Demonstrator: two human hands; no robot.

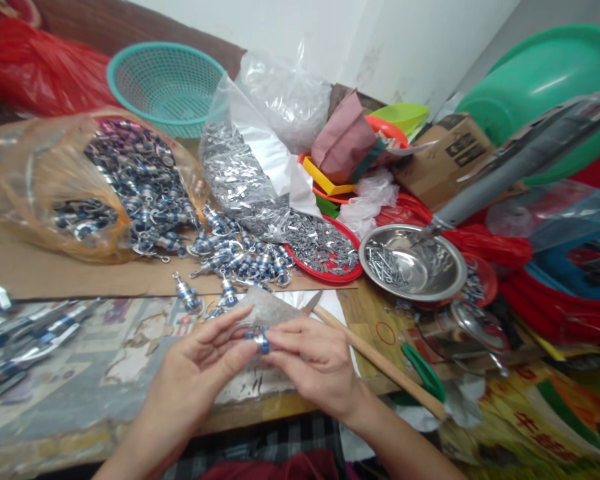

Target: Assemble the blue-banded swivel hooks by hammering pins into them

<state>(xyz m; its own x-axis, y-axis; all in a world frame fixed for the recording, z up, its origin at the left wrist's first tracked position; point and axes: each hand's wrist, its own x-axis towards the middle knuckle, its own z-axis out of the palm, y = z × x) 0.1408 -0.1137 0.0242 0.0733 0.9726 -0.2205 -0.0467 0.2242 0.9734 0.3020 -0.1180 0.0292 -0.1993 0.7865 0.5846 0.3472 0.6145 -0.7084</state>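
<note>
A small blue-and-silver metal fitting (pixel 258 339) is held between my two hands above the front of the table. My left hand (pixel 195 367) has its thumb against one end, with the fingers curved behind it. At the other end, the thumb and fingertips of my right hand (pixel 317 360) pinch the piece. Beyond my fingers, single fittings (pixel 185 293) lie near a larger heap of the same kind (pixel 245 257). Many more fill an open orange plastic bag (pixel 40 187) at the left. A wooden-handled tool (pixel 380 360) lies right of my right hand.
Flat metal pieces spill from a clear bag (pixel 240 173) onto a red plate (pixel 325 277). A steel bowl (pixel 440 273) holds thin metal pins (pixel 387 263). Behind stand a teal basket (pixel 165 80) and a cardboard box (pixel 445 160). Long blue-and-silver pieces (pixel 30 353) lie at far left.
</note>
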